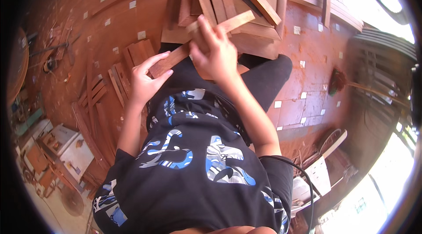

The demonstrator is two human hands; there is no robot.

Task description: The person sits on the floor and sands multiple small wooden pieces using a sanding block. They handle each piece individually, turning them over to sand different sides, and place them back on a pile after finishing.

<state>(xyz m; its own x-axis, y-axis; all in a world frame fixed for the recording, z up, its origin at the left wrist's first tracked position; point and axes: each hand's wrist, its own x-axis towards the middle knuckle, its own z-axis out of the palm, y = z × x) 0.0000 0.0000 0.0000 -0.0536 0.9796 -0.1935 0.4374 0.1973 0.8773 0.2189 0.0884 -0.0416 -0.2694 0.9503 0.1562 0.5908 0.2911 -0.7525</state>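
The left hand [145,78] pinches the lower-left end of the wooden strip [176,57]. The right hand [216,53] crosses the strip's middle; blur obscures its grip.

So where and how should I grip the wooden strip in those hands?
Probably the far right end of the wooden strip, from the right, pinching across its narrow width: it slants away to the right with that end uncovered, while the left hand holds the near end and the right hand covers the middle.
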